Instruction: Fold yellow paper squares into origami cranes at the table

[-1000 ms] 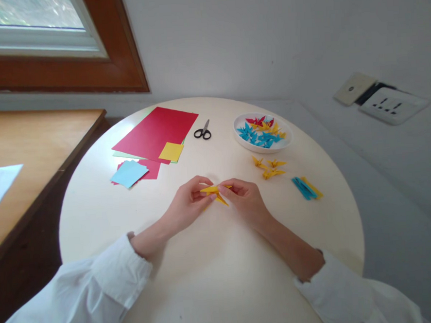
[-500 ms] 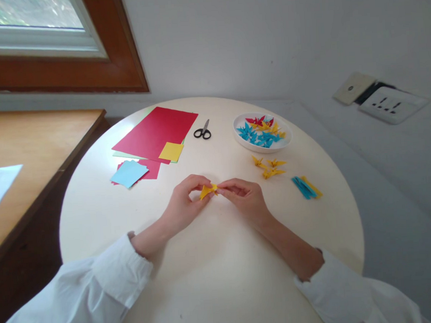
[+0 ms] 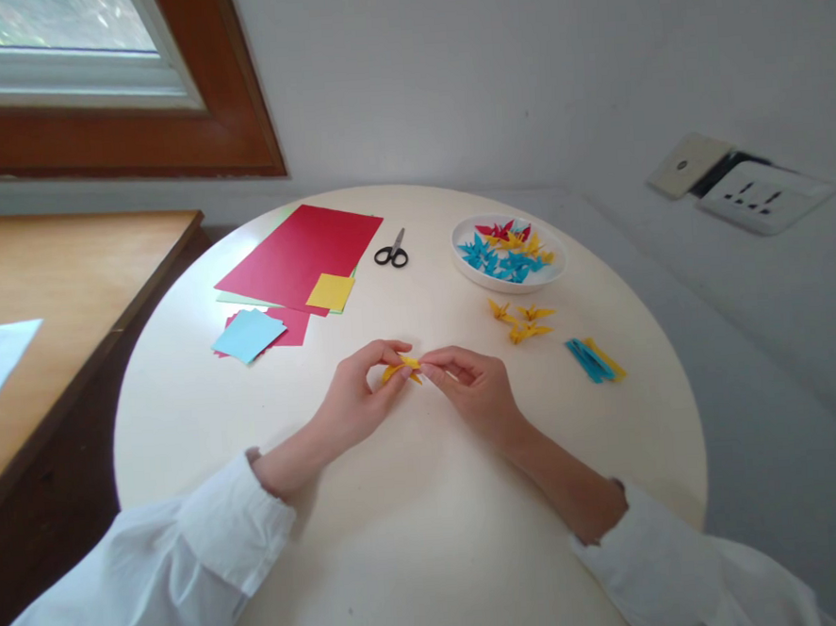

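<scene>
A small folded yellow paper piece [image 3: 402, 370] is pinched between both my hands just above the round cream table [image 3: 417, 530]. My left hand [image 3: 362, 392] is closed on its left side with thumb and forefinger. My right hand [image 3: 473, 385] is closed on its right tip. Most of the paper is hidden by my fingers. Three finished yellow paper cranes [image 3: 521, 321] lie to the right of my hands, and folded blue and yellow strips [image 3: 595, 360] lie farther right.
A white dish [image 3: 510, 276] with several blue, yellow and red cranes stands at the back right. Black scissors [image 3: 392, 252] lie beside a red sheet [image 3: 301, 256], with a yellow square [image 3: 330, 291] and a light blue square [image 3: 247, 334] nearby. A wooden desk [image 3: 49, 298] adjoins on the left.
The yellow paper was longer and spread out a second ago; it is now bunched smaller between my fingertips. My hands have closed in slightly and stay in the same spot.
</scene>
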Demonstrator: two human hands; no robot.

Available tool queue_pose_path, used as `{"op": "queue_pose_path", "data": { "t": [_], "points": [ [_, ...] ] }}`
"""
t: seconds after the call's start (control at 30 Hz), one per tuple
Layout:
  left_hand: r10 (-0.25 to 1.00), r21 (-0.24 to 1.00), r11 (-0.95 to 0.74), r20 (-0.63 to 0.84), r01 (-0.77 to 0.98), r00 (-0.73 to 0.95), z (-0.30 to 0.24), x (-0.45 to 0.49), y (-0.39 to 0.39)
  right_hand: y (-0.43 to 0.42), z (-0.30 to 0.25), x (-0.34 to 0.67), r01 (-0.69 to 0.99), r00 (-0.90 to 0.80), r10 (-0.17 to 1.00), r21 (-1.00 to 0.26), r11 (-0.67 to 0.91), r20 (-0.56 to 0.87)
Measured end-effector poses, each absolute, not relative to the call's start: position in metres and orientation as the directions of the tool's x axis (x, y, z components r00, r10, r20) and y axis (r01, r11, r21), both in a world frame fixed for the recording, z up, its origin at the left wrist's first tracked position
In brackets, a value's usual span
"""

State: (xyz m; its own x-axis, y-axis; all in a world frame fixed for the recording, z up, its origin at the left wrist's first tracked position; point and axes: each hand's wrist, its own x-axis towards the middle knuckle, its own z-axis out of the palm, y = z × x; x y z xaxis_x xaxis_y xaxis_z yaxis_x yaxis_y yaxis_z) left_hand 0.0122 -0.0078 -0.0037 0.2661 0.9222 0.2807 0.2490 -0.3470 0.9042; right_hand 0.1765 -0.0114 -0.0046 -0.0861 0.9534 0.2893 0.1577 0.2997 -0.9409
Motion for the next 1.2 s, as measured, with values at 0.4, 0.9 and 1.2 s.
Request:
{"op": "queue_pose_path", "data": {
  "t": [0.4, 0.9, 1.2],
  "points": [
    [0.938, 0.937, -0.297, 0.250, 0.185, 0.238, -0.0032, 0.0156, -0.0089, -0.0137, -0.0008, 0.1704, 0.068, -0.048, 0.984, -0.982, 0.177, 0.174],
    [0.956, 0.954, -0.246, 0.210, 0.169, 0.204, -0.0017, 0.0174, -0.0104, -0.0149, 0.0044, 0.1670, -0.005, -0.033, 0.997, -0.997, 0.073, 0.074],
    [0.964, 0.963, -0.208, 0.173, 0.170, 0.201, -0.0002, 0.0170, -0.0101, -0.0126, 0.0026, 0.1682, -0.015, -0.050, 0.999, -1.000, -0.008, -0.008]
  ]
}}
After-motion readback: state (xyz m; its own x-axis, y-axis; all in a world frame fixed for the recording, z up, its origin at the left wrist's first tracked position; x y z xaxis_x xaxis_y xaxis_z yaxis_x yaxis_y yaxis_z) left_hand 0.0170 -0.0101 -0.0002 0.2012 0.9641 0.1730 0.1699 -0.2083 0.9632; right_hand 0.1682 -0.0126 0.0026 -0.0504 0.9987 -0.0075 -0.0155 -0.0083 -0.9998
